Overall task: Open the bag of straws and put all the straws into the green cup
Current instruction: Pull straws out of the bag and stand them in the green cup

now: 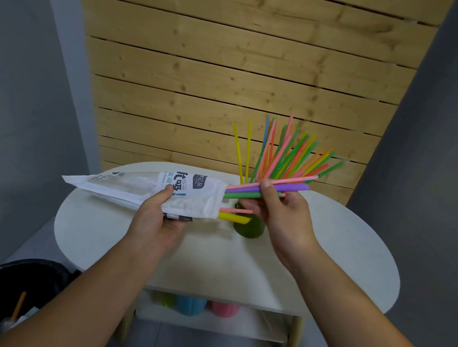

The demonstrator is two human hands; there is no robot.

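White bag (149, 191) with dark print and a teal mark; purple, green, pink and yellow straws (244, 189) poke out. Green cup (248, 228) holds a spray (286, 156) — yellow, orange, pink, green, blue. Tabletop (215, 260) white, wall (230, 77) pale knotty pine.

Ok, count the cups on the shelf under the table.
3, side by side on the shelf: a green cup at left, blue cup in the middle, pink cup at right. The tabletop may hide more.
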